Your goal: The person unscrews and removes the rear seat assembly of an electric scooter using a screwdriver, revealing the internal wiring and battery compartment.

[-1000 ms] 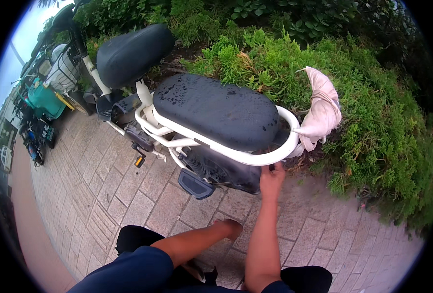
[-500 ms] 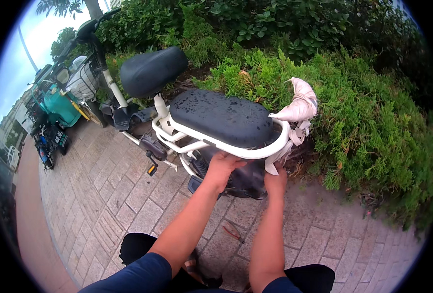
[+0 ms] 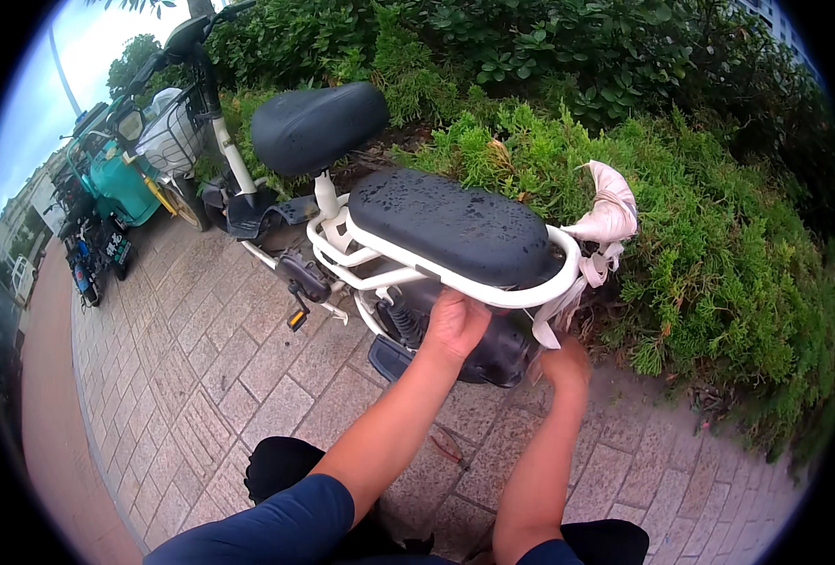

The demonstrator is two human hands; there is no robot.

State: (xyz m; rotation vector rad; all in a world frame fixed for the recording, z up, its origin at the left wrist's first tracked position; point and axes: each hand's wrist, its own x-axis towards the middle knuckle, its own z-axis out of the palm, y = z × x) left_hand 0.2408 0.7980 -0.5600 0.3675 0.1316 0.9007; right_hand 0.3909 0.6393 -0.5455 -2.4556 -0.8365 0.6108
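A white-framed electric bike with a wet black rear seat (image 3: pixel 450 224) stands in front of me. My left hand (image 3: pixel 459 322) reaches under the white rack rail (image 3: pixel 493 297), beside the dark rear fender (image 3: pixel 504 350); its fingers are hidden there. My right hand (image 3: pixel 568 364) is behind the fender, fingers curled, just below the loose end of a pale wrapping strip (image 3: pixel 545 325). What it holds, if anything, cannot be made out. The strip hangs from a pale wrapped bundle (image 3: pixel 610 207) at the rack's rear end.
Pliers with reddish handles (image 3: pixel 449 446) lie on the paving (image 3: pixel 295 405) between my arms. Green shrubs (image 3: pixel 681 235) border the bike's far side and rear. Ahead are the black saddle (image 3: pixel 319 127), a pedal (image 3: pixel 297 318), and a green three-wheeler (image 3: pixel 121 184) with other bikes.
The view has shifted, so the bike sits farther right in it. My right hand has moved slightly down and away from the strip's end. My left hand stays under the rail.
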